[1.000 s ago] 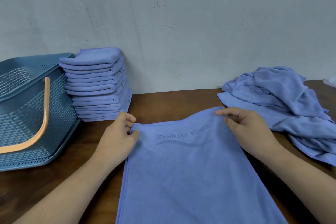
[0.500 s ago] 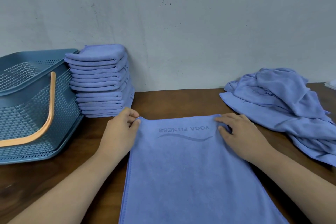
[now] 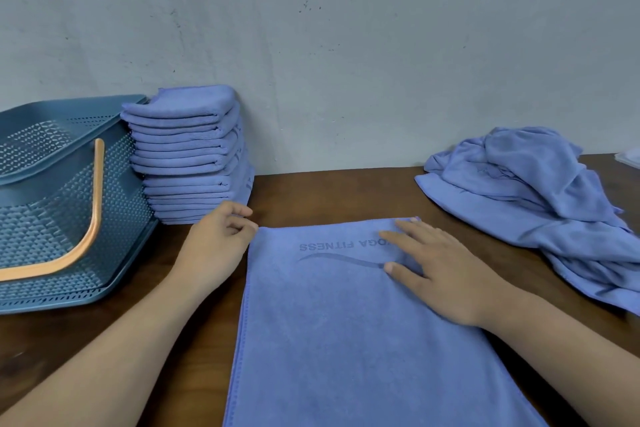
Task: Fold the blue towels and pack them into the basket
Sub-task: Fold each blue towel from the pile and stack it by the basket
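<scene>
The towel (image 3: 346, 322) spread flat on the table (image 3: 329, 194) could fold crooked if its far corners slip unevenly. Its far right part lies under the flat, straight-fingered right hand (image 3: 440, 274); the left hand (image 3: 218, 246) curls against the far left corner, pinching it or not I can't tell.

The flat towel (image 3: 346, 340) runs off the bottom edge, the basket (image 3: 52, 218) off the left; whether the left hand (image 3: 214, 246) pinches the towel's corner is unclear.

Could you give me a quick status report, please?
Left hand at towel corner, grip unclear. Right hand flat on it. Folded stack beside basket. Nothing blocking.
</scene>
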`<action>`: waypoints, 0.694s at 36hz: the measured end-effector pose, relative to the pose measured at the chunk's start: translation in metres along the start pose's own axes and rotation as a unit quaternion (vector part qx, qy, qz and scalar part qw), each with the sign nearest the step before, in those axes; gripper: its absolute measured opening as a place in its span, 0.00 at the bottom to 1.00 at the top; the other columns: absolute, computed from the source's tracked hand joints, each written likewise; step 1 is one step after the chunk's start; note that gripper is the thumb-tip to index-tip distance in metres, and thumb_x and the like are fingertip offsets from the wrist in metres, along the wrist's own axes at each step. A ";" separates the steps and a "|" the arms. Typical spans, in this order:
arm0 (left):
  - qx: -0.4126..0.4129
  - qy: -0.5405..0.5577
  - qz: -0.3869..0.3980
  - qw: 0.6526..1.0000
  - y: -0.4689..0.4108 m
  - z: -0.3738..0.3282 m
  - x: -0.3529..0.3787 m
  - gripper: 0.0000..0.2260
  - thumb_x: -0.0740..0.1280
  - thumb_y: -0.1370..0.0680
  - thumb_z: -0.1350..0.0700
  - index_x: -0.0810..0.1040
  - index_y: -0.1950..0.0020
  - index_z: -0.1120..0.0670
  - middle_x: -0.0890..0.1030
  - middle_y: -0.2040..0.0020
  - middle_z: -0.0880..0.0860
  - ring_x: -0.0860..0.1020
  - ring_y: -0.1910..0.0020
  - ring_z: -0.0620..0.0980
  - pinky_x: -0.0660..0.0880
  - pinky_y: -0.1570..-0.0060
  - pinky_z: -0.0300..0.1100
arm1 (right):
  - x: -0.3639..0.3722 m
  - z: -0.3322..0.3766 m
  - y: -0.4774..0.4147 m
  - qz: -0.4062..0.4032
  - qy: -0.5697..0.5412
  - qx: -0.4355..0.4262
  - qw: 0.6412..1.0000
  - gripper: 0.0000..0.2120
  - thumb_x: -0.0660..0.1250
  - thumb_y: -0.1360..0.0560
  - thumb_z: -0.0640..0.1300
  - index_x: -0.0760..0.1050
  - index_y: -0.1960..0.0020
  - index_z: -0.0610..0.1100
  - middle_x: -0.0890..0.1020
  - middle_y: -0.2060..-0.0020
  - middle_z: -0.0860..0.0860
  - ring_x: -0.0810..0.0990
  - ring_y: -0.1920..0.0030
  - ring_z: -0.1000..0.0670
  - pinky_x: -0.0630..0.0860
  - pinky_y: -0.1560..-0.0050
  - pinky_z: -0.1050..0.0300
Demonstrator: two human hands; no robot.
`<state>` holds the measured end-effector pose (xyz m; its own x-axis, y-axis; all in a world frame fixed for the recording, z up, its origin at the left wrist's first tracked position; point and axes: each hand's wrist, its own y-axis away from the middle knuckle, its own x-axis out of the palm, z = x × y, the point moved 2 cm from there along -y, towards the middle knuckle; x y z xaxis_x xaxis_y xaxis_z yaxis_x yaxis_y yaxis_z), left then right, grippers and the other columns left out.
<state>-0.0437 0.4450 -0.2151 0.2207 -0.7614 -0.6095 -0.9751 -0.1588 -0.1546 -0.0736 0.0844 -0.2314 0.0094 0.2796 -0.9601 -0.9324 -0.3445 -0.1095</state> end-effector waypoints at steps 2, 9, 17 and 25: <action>0.015 -0.014 0.000 1.000 0.002 0.000 0.003 0.07 0.72 0.20 0.53 0.79 0.44 0.43 0.86 0.52 0.43 0.82 0.52 0.40 0.77 0.48 0.41 | 0.000 0.000 0.001 0.036 -0.003 0.020 0.999 0.32 0.51 0.19 0.71 0.54 0.16 0.65 0.49 0.15 0.59 0.40 0.16 0.57 0.44 0.17 0.55; 0.034 -0.029 -0.042 0.998 0.002 0.001 0.006 0.08 0.73 0.20 0.57 0.80 0.46 0.45 0.84 0.54 0.42 0.81 0.55 0.44 0.76 0.52 0.39 | -0.003 0.006 0.003 0.066 0.032 0.023 0.997 0.33 0.48 0.19 0.72 0.47 0.16 0.67 0.42 0.15 0.58 0.35 0.17 0.57 0.38 0.19 0.57; 0.084 -0.094 -0.061 0.990 0.013 -0.012 0.011 0.08 0.66 0.16 0.55 0.77 0.36 0.48 0.80 0.39 0.45 0.78 0.40 0.47 0.72 0.45 0.37 | -0.003 0.006 0.001 0.092 0.034 0.032 0.995 0.33 0.46 0.19 0.73 0.44 0.16 0.68 0.40 0.15 0.58 0.33 0.17 0.57 0.38 0.18 0.54; 0.158 -0.258 0.172 0.937 0.097 -0.070 0.068 0.28 0.53 0.15 0.34 0.61 0.17 0.42 0.58 0.16 0.43 0.51 0.16 0.45 0.50 0.18 0.50 | -0.003 0.006 0.004 0.094 0.011 0.034 0.995 0.37 0.44 0.22 0.77 0.41 0.17 0.69 0.39 0.15 0.58 0.33 0.17 0.57 0.38 0.17 0.51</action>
<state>-0.1249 0.3333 -0.2171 -0.0453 -0.3145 -0.9482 -0.9538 0.2957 -0.0525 -0.0796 0.0877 -0.2269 -0.1606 0.1959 -0.9674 -0.9406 -0.3273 0.0899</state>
